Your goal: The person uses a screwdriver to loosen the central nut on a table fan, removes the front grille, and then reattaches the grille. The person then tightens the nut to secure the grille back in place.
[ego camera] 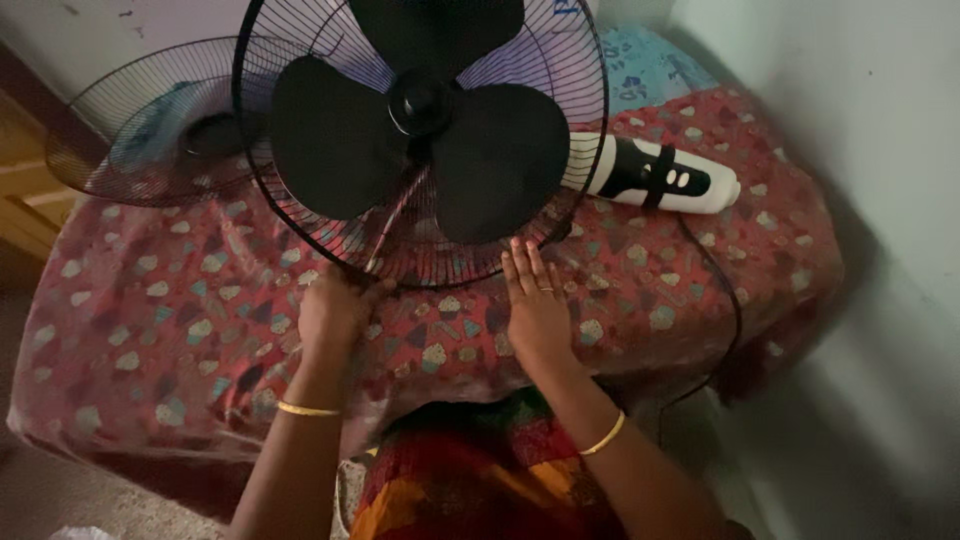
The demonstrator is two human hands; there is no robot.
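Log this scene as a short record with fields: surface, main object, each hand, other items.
surface: bed with red patterned cover
main object: black fan, blades inside its rear wire guard
left hand: grips the guard's lower rim
right hand: flat, fingers at the rim
other items: loose front guard lying to the left; white fan body with cord

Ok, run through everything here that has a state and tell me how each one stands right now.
Fan blades: mounted on the hub, uncovered at the front.
Rear grille: fitted behind the blades, its lower rim on the bed.
Loose grille: detached, lying on the bed beside the fan.
Fan stem: lying flat on the bed.
Left hand: gripping the grille's lower rim.
Right hand: open, flat against the rim.
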